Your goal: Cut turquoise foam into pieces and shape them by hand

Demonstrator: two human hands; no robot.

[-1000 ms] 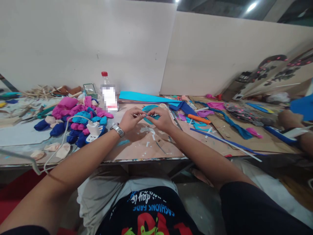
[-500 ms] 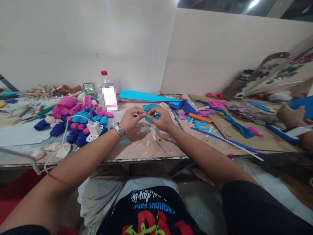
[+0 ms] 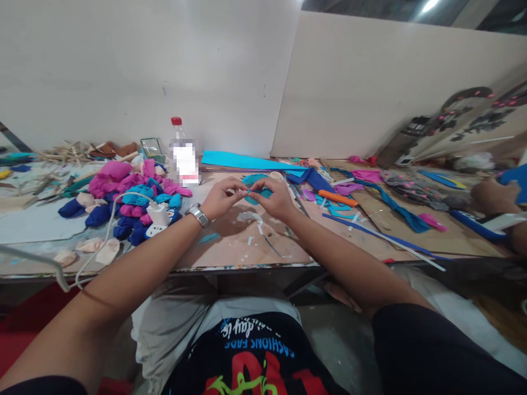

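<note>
Both hands meet over the middle of the worktable (image 3: 230, 249). My left hand (image 3: 224, 198), with a metal watch on its wrist, is closed, thumb and fingers pinched together. Closed in the same way, my right hand (image 3: 274, 197) has its fingertips against those of the left. Between and behind them shows a teal piece of thin crepe-like material (image 3: 254, 179), its edge pinched at the fingertips; the fingers hide part of it. Below the hands, white scraps and pale smears (image 3: 249, 218) lie on the board.
To the left lie stuffed pink and blue bundles (image 3: 119, 181), a white plug with a cable (image 3: 158, 214) and a red-capped bottle (image 3: 177, 129). Coloured strips and an orange-handled tool (image 3: 337, 198) lie to the right. Another person's hand (image 3: 494, 195) holds something blue at the far right.
The fingers have shifted very slightly at the pinch on the teal piece. The view has tilted a little; the other things have stayed in place.
</note>
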